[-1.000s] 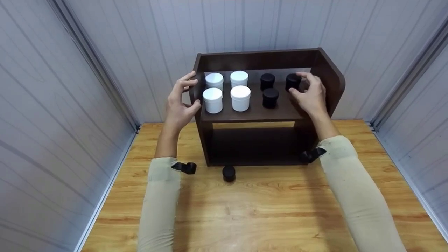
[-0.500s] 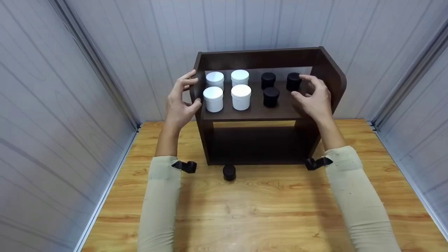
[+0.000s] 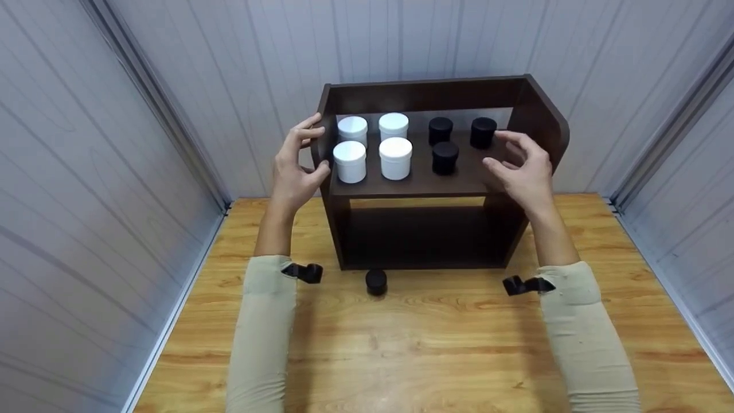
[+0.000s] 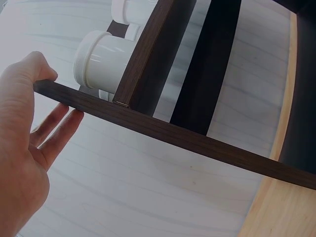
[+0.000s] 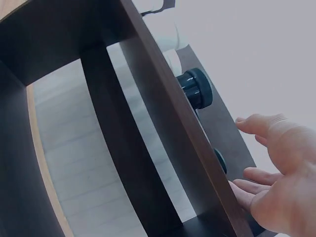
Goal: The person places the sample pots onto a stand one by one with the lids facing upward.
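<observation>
A dark brown two-tier shelf (image 3: 413, 195) holds white lidded jars (image 3: 395, 160) on the left of its upper board and black lidded jars on the right. My left hand (image 3: 294, 166) grips the shelf's left side panel (image 4: 148, 126), thumb on one side and fingers on the other. Beside the rear right black jar (image 3: 483, 133) is my right hand (image 3: 526, 172), holding nothing, thumb and fingers spread. A small gap separates its fingertips from that jar. The front black jar (image 3: 445, 159) stands to the left of this hand, with another black jar (image 3: 440, 131) behind it.
One more black jar (image 3: 376, 282) stands on the wood-patterned surface (image 3: 401, 344) just in front of the shelf. Pale panelled walls (image 3: 258, 63) rise behind and on both sides. The shelf's right side panel (image 3: 542, 123) is close to my right hand.
My right hand has let go of the rear right black jar and drawn back to the right and toward me. The left hand keeps its grip on the side panel.
</observation>
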Available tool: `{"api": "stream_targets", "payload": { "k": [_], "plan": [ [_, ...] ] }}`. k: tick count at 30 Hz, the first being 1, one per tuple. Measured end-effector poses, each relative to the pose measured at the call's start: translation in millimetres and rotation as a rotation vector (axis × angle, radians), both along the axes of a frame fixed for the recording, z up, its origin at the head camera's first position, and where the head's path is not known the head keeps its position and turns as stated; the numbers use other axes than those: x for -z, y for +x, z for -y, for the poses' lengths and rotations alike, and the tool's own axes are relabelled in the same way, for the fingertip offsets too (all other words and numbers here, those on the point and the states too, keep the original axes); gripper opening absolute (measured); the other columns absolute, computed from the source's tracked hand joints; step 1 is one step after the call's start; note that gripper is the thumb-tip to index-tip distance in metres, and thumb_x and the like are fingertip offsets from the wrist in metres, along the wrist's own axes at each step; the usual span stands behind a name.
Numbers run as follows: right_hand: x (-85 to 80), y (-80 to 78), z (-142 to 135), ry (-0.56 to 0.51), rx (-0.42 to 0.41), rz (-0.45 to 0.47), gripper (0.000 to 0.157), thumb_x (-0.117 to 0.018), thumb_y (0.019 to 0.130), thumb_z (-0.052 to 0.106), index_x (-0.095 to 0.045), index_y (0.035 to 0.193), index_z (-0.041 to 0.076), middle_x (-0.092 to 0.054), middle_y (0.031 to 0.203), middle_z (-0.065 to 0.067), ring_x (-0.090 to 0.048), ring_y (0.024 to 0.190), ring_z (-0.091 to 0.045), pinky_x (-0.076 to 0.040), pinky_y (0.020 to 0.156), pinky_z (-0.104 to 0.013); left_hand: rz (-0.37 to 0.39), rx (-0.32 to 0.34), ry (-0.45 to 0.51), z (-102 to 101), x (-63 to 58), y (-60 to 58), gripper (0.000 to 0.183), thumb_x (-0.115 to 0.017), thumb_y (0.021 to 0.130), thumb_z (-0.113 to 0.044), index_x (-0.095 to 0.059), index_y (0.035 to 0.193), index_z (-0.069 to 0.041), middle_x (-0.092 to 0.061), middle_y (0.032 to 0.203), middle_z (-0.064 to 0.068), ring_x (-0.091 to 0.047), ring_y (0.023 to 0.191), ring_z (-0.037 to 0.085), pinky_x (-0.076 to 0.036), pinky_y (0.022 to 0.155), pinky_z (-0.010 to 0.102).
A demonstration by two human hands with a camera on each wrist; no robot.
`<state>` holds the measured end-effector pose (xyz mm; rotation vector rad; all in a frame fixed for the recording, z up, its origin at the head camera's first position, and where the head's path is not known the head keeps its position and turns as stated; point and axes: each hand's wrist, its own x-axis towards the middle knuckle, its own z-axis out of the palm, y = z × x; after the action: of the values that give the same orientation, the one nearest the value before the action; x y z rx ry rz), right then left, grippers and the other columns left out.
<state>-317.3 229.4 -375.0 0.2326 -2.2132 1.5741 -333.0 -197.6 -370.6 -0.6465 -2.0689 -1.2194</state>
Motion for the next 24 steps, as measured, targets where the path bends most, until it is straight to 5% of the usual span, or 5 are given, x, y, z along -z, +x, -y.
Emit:
{"api": "stream_targets", "payload": {
  "k": [6, 15, 24],
  "plan": [
    [0.7, 15.3, 0, -0.067, -0.013, 0.003, 0.054, -0.083, 0.098, 0.002, -0.067, 0.150, -0.002, -0.065, 0.158, -0.012, -0.059, 0.155, -0.035, -0.055, 0.123, -0.055, -0.002, 0.001, -0.003, 0, 1.0, 0.0, 0.050, -0.071, 0.092, 0.002, -0.067, 0.141, -0.003, -0.060, 0.169, 0.014, -0.058, 0.158, 0.031, -0.052, 0.123, 0.053],
    [4.0, 36.1, -1, -0.133, -0.019, 0.044, 0.049, -0.083, 0.099, 0.004, -0.071, 0.146, 0.006, -0.069, 0.139, 0.011, -0.065, 0.138, -0.010, -0.059, 0.113, -0.026, 0.016, 0.034, 0.014, -2, 0.9, -0.4, 0.049, -0.069, 0.092, 0.005, -0.066, 0.141, 0.002, -0.058, 0.170, 0.016, -0.057, 0.158, 0.033, -0.054, 0.121, 0.052],
    [14.3, 59.5, 6, -0.190, -0.042, 0.029, 0.048, -0.080, 0.098, -0.005, -0.070, 0.145, -0.003, -0.077, 0.128, 0.025, -0.072, 0.132, -0.017, -0.060, 0.106, -0.019, 0.004, 0.023, 0.022, -1, 0.9, -0.2, 0.050, -0.071, 0.090, 0.008, -0.067, 0.139, -0.001, -0.059, 0.169, 0.016, -0.057, 0.157, 0.032, -0.053, 0.122, 0.053]
  ]
}}
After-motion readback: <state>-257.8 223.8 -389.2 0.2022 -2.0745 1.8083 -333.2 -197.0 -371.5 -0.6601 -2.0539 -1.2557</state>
